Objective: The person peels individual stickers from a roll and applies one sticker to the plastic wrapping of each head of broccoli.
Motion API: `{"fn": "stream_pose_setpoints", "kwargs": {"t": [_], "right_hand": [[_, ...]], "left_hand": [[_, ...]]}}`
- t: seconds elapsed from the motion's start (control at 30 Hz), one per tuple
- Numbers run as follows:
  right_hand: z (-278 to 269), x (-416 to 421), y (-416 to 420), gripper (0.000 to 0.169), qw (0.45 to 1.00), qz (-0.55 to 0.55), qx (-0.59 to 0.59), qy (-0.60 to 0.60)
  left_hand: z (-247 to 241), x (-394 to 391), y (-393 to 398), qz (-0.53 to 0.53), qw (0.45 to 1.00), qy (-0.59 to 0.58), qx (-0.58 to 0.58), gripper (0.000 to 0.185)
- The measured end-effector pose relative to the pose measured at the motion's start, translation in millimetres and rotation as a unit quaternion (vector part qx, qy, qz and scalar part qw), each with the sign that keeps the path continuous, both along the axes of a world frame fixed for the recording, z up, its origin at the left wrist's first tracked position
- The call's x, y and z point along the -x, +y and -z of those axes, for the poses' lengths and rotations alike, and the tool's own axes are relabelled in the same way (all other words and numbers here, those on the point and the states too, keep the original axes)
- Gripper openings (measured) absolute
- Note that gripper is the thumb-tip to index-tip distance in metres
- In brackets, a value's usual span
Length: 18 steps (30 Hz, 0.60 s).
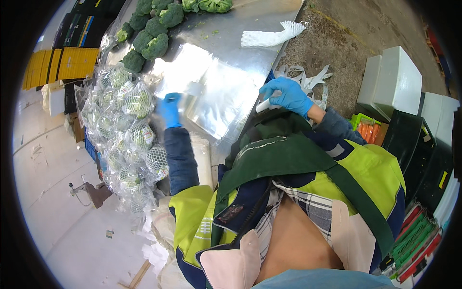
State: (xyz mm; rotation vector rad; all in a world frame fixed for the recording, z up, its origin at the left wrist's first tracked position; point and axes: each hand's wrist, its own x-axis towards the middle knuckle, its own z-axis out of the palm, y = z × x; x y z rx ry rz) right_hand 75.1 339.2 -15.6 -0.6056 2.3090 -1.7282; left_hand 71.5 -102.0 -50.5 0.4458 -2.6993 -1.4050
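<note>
My left hand (169,110), in a blue glove, is blurred over the metal table, beside a heap of bagged broccoli (139,135). A small white piece (195,88), perhaps a label, shows near its fingers; whether the hand holds it is unclear. Flat clear plastic bags (220,97) lie stacked on the table between my hands. Also gloved in blue, my right hand (287,94) grips a white roll (264,105) at the table's near right edge. Pale strips of backing (312,80) hang or lie beyond that hand.
Loose broccoli heads (151,36) sit at the table's far left. A white foam net sleeve (272,35) lies by the right edge of the metal table (223,29). White foam boxes (395,79) and dark crates (406,141) stand to the right; a tape dispenser (94,193) is at left.
</note>
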Motion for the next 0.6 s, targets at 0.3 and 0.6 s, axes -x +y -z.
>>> {"fn": "stream_pose_setpoints", "kwargs": {"t": [0.3, 0.6], "right_hand": [[8, -2, -33, 0.021, 0.994, 0.016, -0.056, -0.088], [26, 3, -18, 0.017, 0.994, 0.013, -0.105, 0.008]], "left_hand": [[-48, -63, 197, 0.156, 0.971, -0.113, -0.144, 0.026], [31, -21, 119, 0.057, 0.985, -0.048, 0.157, 0.036]]}}
